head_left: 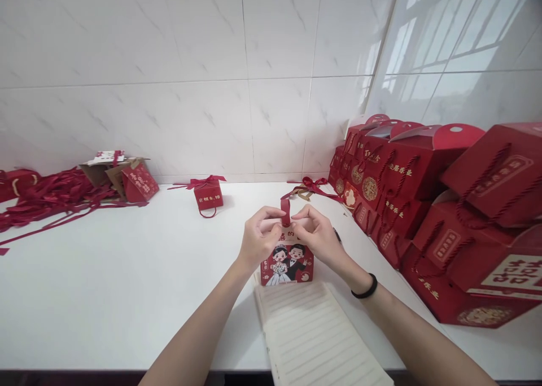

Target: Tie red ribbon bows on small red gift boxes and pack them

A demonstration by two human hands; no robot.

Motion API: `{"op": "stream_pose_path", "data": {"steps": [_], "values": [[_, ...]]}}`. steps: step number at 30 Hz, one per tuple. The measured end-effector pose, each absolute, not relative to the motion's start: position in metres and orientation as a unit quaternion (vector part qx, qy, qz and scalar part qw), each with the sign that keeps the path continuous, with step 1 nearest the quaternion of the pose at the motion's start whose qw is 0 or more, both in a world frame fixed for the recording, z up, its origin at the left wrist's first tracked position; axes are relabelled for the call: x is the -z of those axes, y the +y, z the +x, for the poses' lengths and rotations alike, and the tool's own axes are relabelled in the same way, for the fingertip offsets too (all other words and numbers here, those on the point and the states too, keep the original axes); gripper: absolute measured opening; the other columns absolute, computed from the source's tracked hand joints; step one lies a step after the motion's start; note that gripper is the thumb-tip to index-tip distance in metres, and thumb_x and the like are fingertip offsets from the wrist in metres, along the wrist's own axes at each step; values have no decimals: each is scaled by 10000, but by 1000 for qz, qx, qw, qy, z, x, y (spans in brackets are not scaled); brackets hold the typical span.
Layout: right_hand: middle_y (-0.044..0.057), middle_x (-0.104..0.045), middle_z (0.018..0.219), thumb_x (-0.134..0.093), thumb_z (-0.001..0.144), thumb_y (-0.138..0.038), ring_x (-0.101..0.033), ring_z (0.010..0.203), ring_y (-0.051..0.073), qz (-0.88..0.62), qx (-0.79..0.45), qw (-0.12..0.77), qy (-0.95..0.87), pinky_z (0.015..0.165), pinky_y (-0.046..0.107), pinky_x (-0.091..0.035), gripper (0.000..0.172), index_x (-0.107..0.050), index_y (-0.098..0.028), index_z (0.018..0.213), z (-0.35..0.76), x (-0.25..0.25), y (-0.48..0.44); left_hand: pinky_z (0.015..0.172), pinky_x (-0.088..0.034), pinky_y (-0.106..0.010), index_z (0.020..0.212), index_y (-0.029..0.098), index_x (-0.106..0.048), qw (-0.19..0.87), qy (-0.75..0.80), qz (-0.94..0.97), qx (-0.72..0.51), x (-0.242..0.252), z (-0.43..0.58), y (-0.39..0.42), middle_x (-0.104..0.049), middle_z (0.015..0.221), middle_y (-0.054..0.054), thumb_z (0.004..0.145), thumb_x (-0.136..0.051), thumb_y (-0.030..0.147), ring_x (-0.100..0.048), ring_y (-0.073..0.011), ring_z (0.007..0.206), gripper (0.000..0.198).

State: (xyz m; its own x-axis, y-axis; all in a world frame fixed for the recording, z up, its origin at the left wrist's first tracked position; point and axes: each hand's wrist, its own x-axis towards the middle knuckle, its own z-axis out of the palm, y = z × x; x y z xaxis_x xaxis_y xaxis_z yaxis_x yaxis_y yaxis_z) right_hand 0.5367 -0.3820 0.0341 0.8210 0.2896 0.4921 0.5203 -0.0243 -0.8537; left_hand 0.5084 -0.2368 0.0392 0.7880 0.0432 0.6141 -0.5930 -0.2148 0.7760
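With left hand (259, 236) and right hand (320, 236) both pinching 1 ribbon (285, 206) atop the box (287, 266), I'd tug evenly (gently, lol) so it stands straight.

We wear a narrow, rounded black band (371, 289) around our right wrist (358, 280); our left forearm (199, 312), left hand (259, 236) and right hand (319, 236) are bare.

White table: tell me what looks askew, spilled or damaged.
The lined notebook lies aslant and juts past the near edge of the table. At the left, red ribbons lie tangled, strands trailing loose. I see no spill or damage.
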Motion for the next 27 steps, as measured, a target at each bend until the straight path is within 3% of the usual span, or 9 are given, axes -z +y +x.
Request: {"op": "stream_pose_path", "data": {"steps": [4,6,9,11,15,19,23,27], "values": [[-8,-549,700,-557,735,-277,-515,620,144,-710,98,637,-282,528,234,-399,115,-486,-193,768,536,-34,-383,703,-505,-258,863,179,-589,619,-178,726,-240,-40,507,-236,-638,873,-36,709,-516,135,-624,-159,811,176],[17,-586,810,-550,752,-276,-552,710,166,-702,103,641,-294,578,252,-431,150,-509,-198,873,535,-33,-387,687,-499,-265,997,198,-564,644,-188,710,-214,-38,508,-233,-633,914,-43,709,-533,164,-618,-174,833,291],[32,-602,939,-519,794,-286,-575,782,177,-669,54,669,-319,653,284,-464,384,-417,-222,1159,533,-30,-392,632,-486,-258,1206,257,-432,701,-202,670,-141,-34,511,-227,-614,978,-38,688,-543,189,-615,-178,802,534],[28,-602,915,-520,802,-302,-573,764,176,-662,30,673,-328,660,289,-464,400,-409,-209,1174,533,-27,-394,629,-482,-259,1231,267,-405,718,-210,657,-94,-31,513,-222,-608,985,-30,665,-568,203,-614,-170,762,593],[45,-623,872,-567,780,-352,-577,781,191,-688,42,661,-296,673,291,-461,233,-544,-160,909,538,-22,-392,730,-493,-289,1175,203,-466,705,-207,677,-49,-23,513,-213,-632,989,-52,640,-667,270,-620,-208,854,574],[67,-645,931,-598,769,-416,-585,831,204,-683,94,679,-253,727,306,-465,305,-571,-149,912,547,-20,-391,866,-461,-334,1088,157,-532,648,-154,742,-79,-14,503,-207,-633,1088,-106,687,-677,321,-592,-237,998,456],[79,-644,986,-563,789,-504,-591,918,217,-659,109,705,-240,799,321,-469,379,-563,-157,941,555,-17,-393,796,-490,-311,997,165,-578,593,-116,791,-101,-21,492,-207,-639,1054,-91,720,-649,343,-603,-207,923,337],[105,-618,1083,-339,858,-586,-602,974,205,-655,64,714,-239,809,330,-490,523,-472,-171,1148,563,-9,-396,636,-515,-273,880,162,-558,677,-24,725,-128,-52,486,-206,-634,892,-53,682,-667,327,-610,-172,757,280]]}}
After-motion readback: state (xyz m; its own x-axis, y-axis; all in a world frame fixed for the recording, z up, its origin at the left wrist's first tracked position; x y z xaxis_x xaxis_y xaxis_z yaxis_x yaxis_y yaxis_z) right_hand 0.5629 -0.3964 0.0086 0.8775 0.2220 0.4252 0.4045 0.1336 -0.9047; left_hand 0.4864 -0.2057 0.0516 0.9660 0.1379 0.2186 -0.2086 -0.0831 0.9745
